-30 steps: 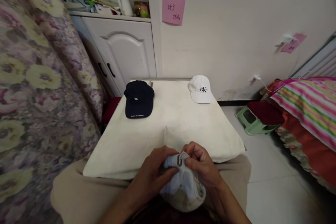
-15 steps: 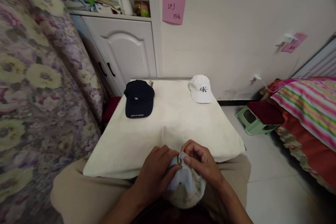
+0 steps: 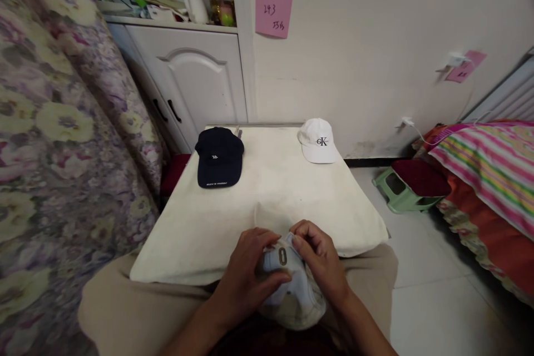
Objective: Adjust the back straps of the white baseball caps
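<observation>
A pale blue-and-white baseball cap (image 3: 294, 295) is held low over my lap, at the table's near edge. A brass-coloured oval buckle (image 3: 282, 256) shows on its strap. My left hand (image 3: 248, 270) is around the cap's left side, thumb lying below the buckle and fingers above it. At the strap's upper end, my right hand (image 3: 319, 253) pinches the fabric between thumb and fingers. The cap's far side is hidden by my hands.
A navy cap (image 3: 219, 158) lies at the back left of the cream-covered table (image 3: 200, 233). A white CK cap (image 3: 319, 142) sits at the back right. A floral curtain (image 3: 62, 150) hangs to the left. A green stool (image 3: 400, 192) stands right of the table.
My left thumb and fingers have spread apart, uncovering the whole buckle. My right hand stays pinched at the strap end. The cap has turned slightly.
</observation>
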Action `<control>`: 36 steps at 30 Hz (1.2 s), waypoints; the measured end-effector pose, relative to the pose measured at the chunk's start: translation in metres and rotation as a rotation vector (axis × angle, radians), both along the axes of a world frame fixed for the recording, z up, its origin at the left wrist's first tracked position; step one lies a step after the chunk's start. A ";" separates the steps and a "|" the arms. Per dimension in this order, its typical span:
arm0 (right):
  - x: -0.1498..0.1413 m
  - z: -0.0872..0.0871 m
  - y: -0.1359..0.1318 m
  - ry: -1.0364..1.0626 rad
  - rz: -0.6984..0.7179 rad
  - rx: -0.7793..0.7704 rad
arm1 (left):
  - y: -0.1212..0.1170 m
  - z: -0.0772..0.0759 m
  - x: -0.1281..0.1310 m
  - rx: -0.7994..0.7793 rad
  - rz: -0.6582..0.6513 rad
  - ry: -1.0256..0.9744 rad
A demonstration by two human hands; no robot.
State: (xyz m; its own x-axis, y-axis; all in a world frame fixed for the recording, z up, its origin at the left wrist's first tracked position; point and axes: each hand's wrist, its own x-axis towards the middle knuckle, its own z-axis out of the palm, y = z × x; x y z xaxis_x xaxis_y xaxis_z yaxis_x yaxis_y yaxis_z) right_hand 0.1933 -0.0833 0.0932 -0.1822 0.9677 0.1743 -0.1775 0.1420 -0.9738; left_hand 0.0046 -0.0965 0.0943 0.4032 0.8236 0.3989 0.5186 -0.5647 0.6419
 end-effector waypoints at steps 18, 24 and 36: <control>-0.006 -0.010 -0.002 -0.264 -0.243 0.236 | 0.001 0.003 -0.011 -0.476 -0.048 -0.219; -0.008 -0.009 0.000 -0.098 -0.106 0.100 | 0.010 0.005 -0.011 -0.438 -0.037 -0.231; -0.006 -0.011 0.004 0.051 0.041 -0.012 | 0.013 0.001 -0.008 -0.346 0.035 -0.099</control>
